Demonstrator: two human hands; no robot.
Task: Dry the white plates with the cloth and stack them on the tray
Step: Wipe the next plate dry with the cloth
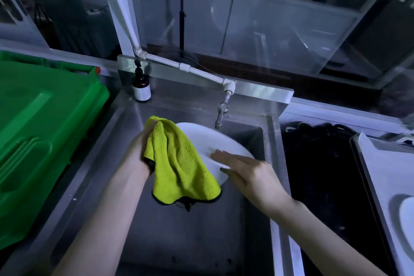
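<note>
Plate-drying over the stainless steel sink [179, 242]. The round white ceramic plate [201, 139] is held up above the basin, just in front of the tap [220, 111].

The left hand [139, 148] has its fingers curled into the yellow-green fluffy cloth [179, 163], bunching it against the plate's left rim. I can't tell whether it's also pinching the plate through the fabric.

The right hand [246, 170] lies fairly flat, fingers straight, on the plate's near-right edge. It's blurred, so I can't say if the thumb is tucked under.

Handling-wise, I'd guess the plate is stiff, smooth, slick when wet and chippable against all that steel. So hold it by the rim on opposite sides, ideally with cloth between skin and glaze for grip. The cloth itself is soft and floppy and weighs next to nothing.

Being round, the plate has no real long axis. Its face tips up towards the person, with the high edge at the tap end of the sink and the low edge nearer the body. The cloth hangs lengthwise from the left hand down across the plate, black-trimmed hem at the bottom.

The flat grey metal tray [380, 175] sits right of the sink with another white plate [406, 219] on it. Left of the sink is a green plastic crate [40, 130].
</note>
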